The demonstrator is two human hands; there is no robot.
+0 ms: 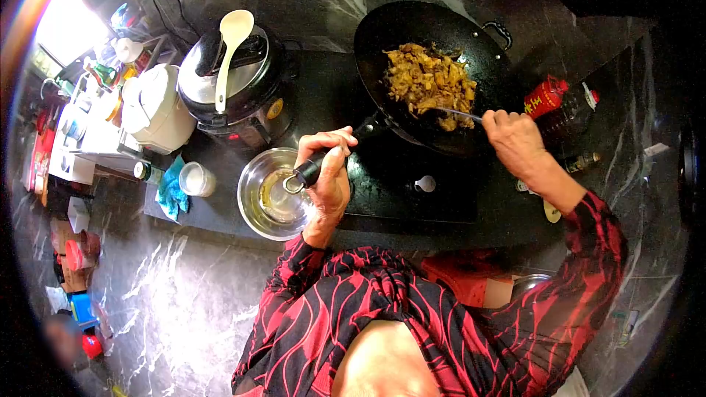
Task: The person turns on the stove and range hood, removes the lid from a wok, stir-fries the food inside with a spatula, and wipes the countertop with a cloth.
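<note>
A black wok [375, 44] holds browned, chopped food [430, 81] and tilts over the stove [412, 202]. Its long black handle runs down to the left, and my left hand [329, 180] is wrapped round the end of it. Below that hand, partly hidden by it, is a steel bowl [254, 213] with a little yellowish liquid. My right hand [512, 140], right of the wok, grips a thin metal utensil [460, 113] whose far end reaches into the food; the tip is hidden there.
Left of the stove stand a pressure cooker [246, 117] with a pale ladle [234, 37] on its lid, a white cooker [156, 114], a white cup [197, 179] and a blue cloth [173, 190]. A red-labelled bottle [546, 97] is right of the wok.
</note>
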